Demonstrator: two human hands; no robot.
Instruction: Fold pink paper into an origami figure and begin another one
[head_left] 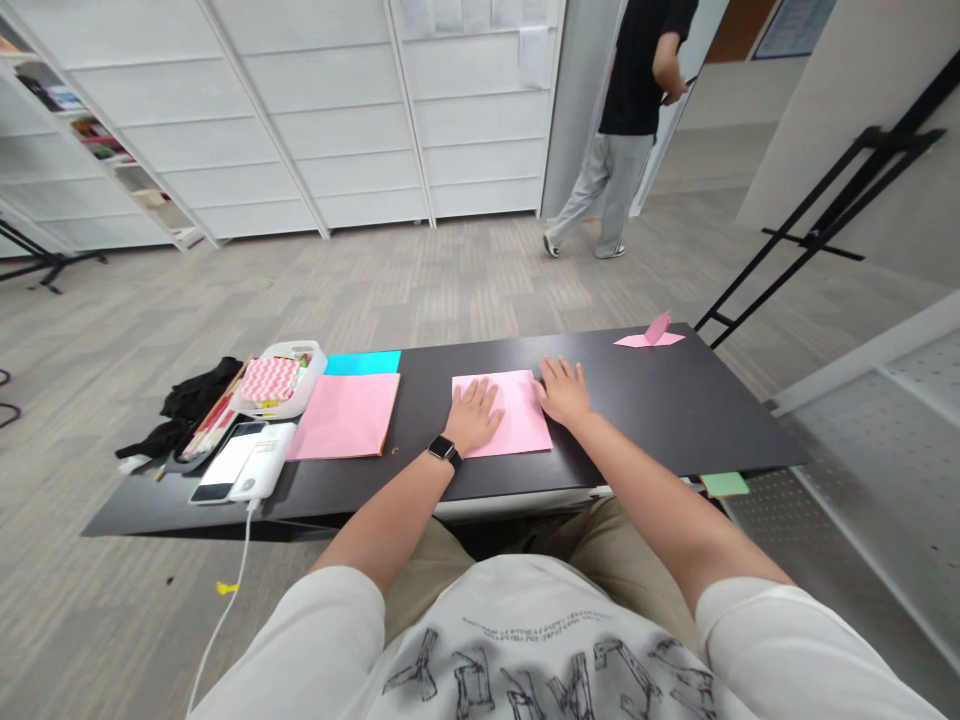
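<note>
A square sheet of pink paper [517, 415] lies flat on the dark table in front of me. My left hand [474, 412] rests palm down on its left part, fingers stretched out, a black watch on the wrist. At the sheet's right edge my right hand [564, 392] lies flat with its fingers spread, mostly on the table, the thumb side by the paper. Neither hand grips anything. To the left sits a stack of pink paper [349, 415], with a blue sheet [365, 362] showing behind it. A folded pink paper figure [651, 334] stands at the far right corner.
A white basket [319, 365] with a pink-patterned packet, a phone [225, 465] and a white power bank [262, 462] with a cable occupy the table's left end. Black cloth [202, 390] lies beside them. A person [630, 120] walks beyond the table; a black stand [817, 220] is at right.
</note>
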